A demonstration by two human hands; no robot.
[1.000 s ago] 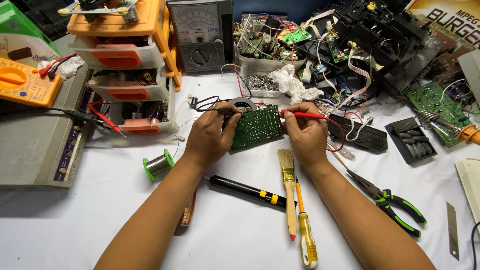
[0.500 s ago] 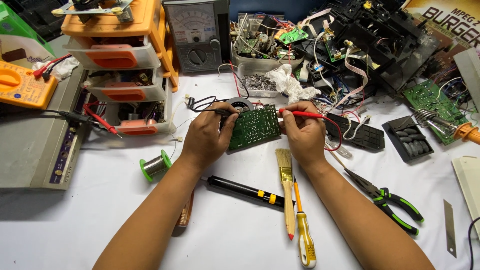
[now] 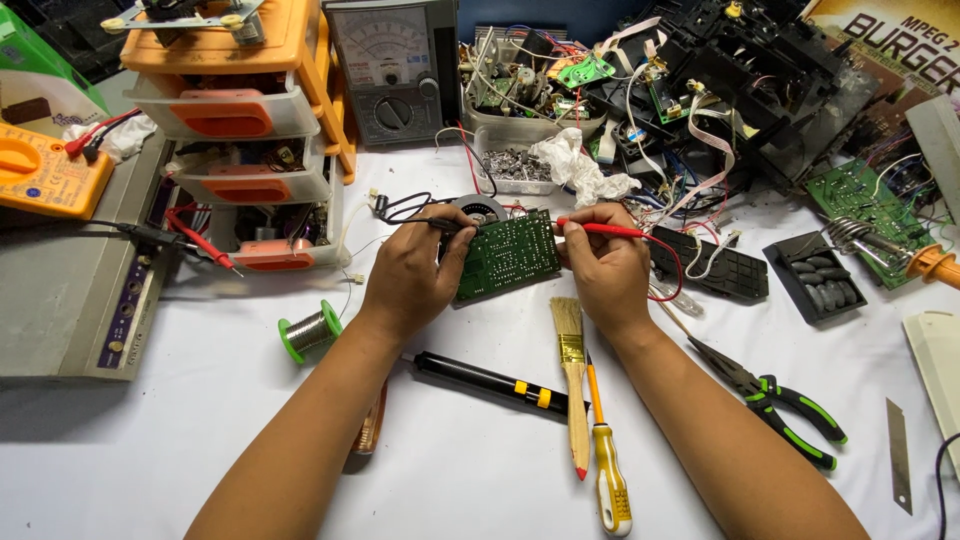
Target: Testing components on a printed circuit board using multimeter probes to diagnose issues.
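I see my left hand (image 3: 408,280) closed around a black probe (image 3: 440,223), its fingers pinched on the shaft, with the tip resting at the top edge of a green circuit board (image 3: 505,255). My right hand (image 3: 605,265) grips a red probe (image 3: 600,229) the same way, fingers curled tight, its tip at the board's upper right corner. The board sits tilted between both hands, just above the white work surface (image 3: 180,440), near the middle of the bench.

The surface is a white sheet, crowded. Just below the hands lie a black desoldering pump (image 3: 490,380), a wooden-handled brush (image 3: 572,380) and a yellow-handled screwdriver (image 3: 606,460), the brush and screwdriver side by side. A spool of solder with green rims (image 3: 308,332) stands to the left of my left wrist. Green-handled pliers (image 3: 780,400) lie to the right, and a bare knife blade (image 3: 898,455) further right.

At the back stands an analogue meter (image 3: 392,65), beside an orange and white drawer unit (image 3: 240,130). A yellow digital meter (image 3: 45,170) rests on a grey case (image 3: 70,290) at the far left. Behind the board, a clear tub of small metal parts (image 3: 510,165) and a heap of dismantled black chassis and wiring (image 3: 720,80) fill the upper right, with a soldering iron (image 3: 900,252) on its coiled stand over another green board.
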